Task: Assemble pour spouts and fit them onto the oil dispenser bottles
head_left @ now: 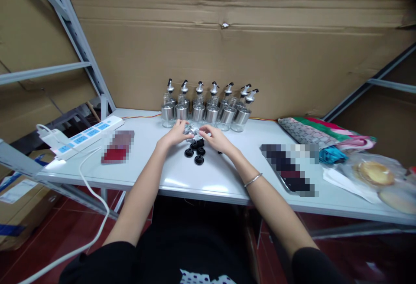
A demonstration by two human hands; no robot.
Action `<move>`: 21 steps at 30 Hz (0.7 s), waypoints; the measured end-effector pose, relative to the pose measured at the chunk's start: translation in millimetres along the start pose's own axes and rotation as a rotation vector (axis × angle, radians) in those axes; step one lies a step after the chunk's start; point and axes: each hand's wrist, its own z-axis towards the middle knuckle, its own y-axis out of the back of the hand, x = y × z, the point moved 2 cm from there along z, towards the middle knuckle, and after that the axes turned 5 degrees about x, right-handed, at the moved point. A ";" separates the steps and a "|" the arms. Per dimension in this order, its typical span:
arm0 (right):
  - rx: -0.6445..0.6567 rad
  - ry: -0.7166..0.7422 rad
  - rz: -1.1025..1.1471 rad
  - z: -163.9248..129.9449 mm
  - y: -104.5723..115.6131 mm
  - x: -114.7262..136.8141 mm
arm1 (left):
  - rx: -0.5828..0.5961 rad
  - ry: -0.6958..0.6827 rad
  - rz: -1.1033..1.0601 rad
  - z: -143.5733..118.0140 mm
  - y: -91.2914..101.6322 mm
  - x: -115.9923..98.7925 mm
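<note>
No text, label, brand, number or sign could be read. The red item (117, 146) near the power strip (85, 135) and the dark item (290, 168) right of the hands had been pixelated, so nothing could be made out on them. A label on the cardboard box (14, 190) at lower left was too blurred to read.

Both forearms extend toward frame centre; left hand (177, 131) and right hand (212, 137) converge, fingers curled, nearly touching.
</note>
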 end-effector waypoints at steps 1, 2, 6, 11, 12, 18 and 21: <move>-0.012 -0.009 0.002 0.1 0.5 -1.0 | 0.014 -0.006 0.008 -0.3 -0.4 -0.6; -0.018 -0.026 0.006 0.4 0.3 -2.6 | 0.026 -0.010 0.017 -0.4 -1.1 -1.1; 0.034 -0.085 0.038 1.1 -5.9 -9.8 | 0.043 -0.029 0.045 1.2 -4.9 -1.0; 0.135 -0.024 0.062 0.4 -13.1 -10.7 | 0.063 -0.142 0.050 4.9 -9.3 0.6; 0.144 -0.004 0.069 0.3 -13.7 -10.4 | 0.062 -0.165 0.059 5.5 -9.9 0.8; 0.151 0.046 0.131 0.5 -14.5 -12.7 | 0.035 -0.225 0.141 7.6 -14.6 0.0; 0.156 0.047 0.143 0.2 -13.9 -13.1 | 0.007 -0.234 0.159 7.6 -18.0 -1.4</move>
